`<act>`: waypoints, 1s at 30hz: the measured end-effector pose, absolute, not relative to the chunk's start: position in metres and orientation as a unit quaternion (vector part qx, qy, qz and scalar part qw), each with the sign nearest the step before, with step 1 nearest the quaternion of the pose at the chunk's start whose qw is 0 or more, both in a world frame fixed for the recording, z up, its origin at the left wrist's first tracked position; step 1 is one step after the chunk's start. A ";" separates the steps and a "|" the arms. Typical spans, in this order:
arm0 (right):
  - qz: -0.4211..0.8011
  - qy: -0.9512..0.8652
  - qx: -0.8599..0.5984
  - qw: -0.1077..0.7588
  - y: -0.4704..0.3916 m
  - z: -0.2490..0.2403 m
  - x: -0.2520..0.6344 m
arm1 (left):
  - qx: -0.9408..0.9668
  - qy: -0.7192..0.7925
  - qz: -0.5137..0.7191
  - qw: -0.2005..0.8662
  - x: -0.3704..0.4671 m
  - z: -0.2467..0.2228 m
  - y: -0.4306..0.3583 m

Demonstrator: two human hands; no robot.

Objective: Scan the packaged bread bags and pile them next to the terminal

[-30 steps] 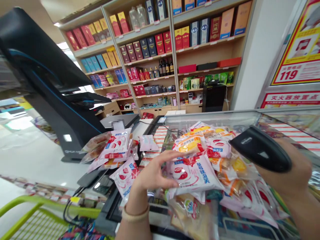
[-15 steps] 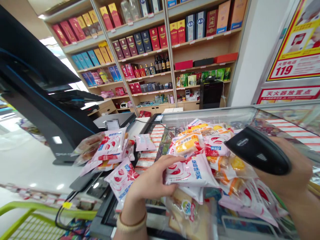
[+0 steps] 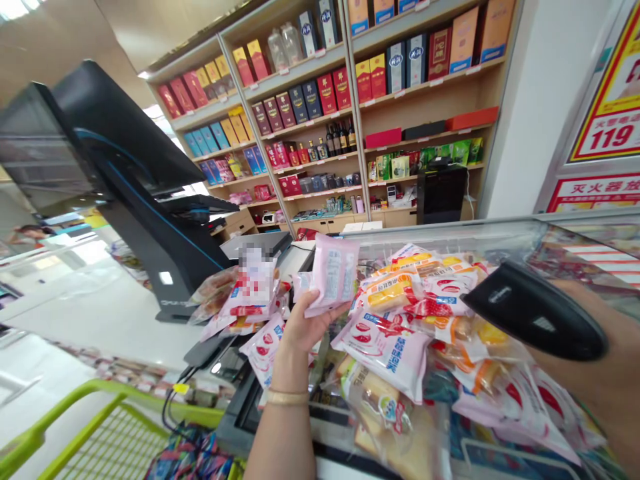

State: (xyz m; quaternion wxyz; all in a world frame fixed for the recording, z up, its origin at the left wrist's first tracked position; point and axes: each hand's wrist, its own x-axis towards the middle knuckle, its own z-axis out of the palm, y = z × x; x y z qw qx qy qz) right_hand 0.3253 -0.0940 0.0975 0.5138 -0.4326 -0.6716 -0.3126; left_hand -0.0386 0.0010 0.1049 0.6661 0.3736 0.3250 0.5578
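In the head view my left hand [image 3: 302,328] grips a pink-and-white snack packet [image 3: 335,275] by its lower end. The packet is tilted upright, with its printed back towards me. My right hand [image 3: 575,381] is closed round a black barcode scanner [image 3: 535,313], whose nose points left over the heap; the scanner hides most of those fingers. Between the hands lies a pile of wrapped pastries, among them a strawberry packet [image 3: 385,350] and a yellow-orange packet [image 3: 390,293]. Bagged bread slices [image 3: 373,400] lie at the near side. Another strawberry packet [image 3: 265,350] rests left of my left wrist.
More packets [image 3: 250,297] are stacked beside the black till stand [image 3: 175,247] on the left. A green shopping cart [image 3: 100,427] stands at the lower left. Behind the glass counter rise shelves [image 3: 320,100] of boxes and bottles. A person [image 3: 33,231] is at the far left.
My left hand has lifted a packet off the pile and turned it back side up, moving it up and left. The scanner stays over the heap. The view has shifted left.
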 end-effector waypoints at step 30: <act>-0.087 -0.701 -0.473 0.527 -0.100 0.093 0.319 | 0.507 0.435 0.582 0.464 -0.009 0.081 0.001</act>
